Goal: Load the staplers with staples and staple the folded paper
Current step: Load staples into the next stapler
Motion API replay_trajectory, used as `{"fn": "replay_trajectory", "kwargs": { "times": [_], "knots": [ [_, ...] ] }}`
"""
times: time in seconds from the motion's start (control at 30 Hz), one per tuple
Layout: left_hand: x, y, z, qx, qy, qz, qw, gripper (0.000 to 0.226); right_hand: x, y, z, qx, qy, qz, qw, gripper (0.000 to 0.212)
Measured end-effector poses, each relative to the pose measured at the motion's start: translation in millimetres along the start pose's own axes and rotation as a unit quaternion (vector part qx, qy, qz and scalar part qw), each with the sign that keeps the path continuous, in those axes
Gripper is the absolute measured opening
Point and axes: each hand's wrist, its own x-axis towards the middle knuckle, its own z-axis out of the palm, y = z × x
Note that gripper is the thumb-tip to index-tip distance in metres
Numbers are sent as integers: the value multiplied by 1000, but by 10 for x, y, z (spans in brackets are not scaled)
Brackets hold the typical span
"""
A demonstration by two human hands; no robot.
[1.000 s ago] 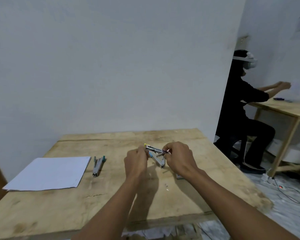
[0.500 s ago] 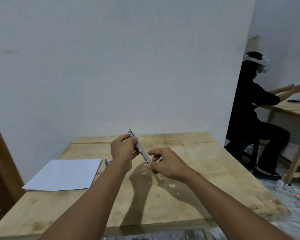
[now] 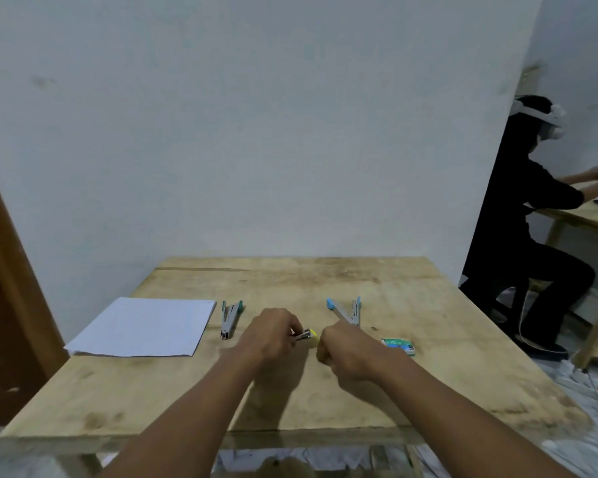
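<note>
My left hand (image 3: 273,334) is closed around a small metal stapler with a yellow tip (image 3: 307,334), held low over the wooden table (image 3: 428,374). My right hand (image 3: 346,350) is a loose fist just right of that tip; I see nothing in it. Behind it a blue stapler (image 3: 346,310) lies hinged open on the table, its near end at my knuckles. A green stapler (image 3: 230,317) lies open further left. A white sheet of paper (image 3: 142,326) lies flat at the left. A green staple box (image 3: 398,346) sits right of my right hand.
A white wall runs behind the table's far edge. A brown door frame (image 3: 0,288) stands at the left. At the right a person in dark clothes (image 3: 518,243) sits at another wooden table (image 3: 594,219), with cables on the floor nearby.
My hands came down from chest height to just above the table. The blue stapler now lies on the table, and my view has swung left and down.
</note>
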Motion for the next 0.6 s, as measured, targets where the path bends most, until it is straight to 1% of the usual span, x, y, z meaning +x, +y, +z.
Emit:
{"fn": "replay_trajectory", "kwargs": {
  "times": [0.07, 0.13, 0.2, 0.3, 0.4, 0.5, 0.53, 0.6],
  "knots": [
    [-7, 22, 95, 9, -7, 13, 1000, 30, -34, 101, -16, -7, -9, 13, 1000, 19],
    [-15, 61, 179, 7, -10, 18, 1000, 27, -91, 198, -61, 8, -12, 16, 1000, 25],
    [-5, 102, 259, 2, -5, 26, 1000, 23, -181, 267, -116, 18, -15, 18, 1000, 27],
    [-6, 139, 322, -8, 14, 30, 999, 24, -238, 320, -182, 48, 18, 23, 998, 22],
    [-2, 131, 365, -29, 29, 24, 999, 34, -201, 334, -199, 71, 62, 31, 995, 29],
    [-10, 118, 388, -38, 41, 29, 998, 35, -145, 246, -128, 84, 68, 25, 994, 38],
    [-21, 115, 385, -45, 42, 30, 998, 33, -121, 209, -78, 89, 66, 23, 994, 37],
    [-54, 101, 359, -51, 39, 33, 997, 28, -83, 167, 26, 96, 64, 25, 993, 27]
  ]
}}
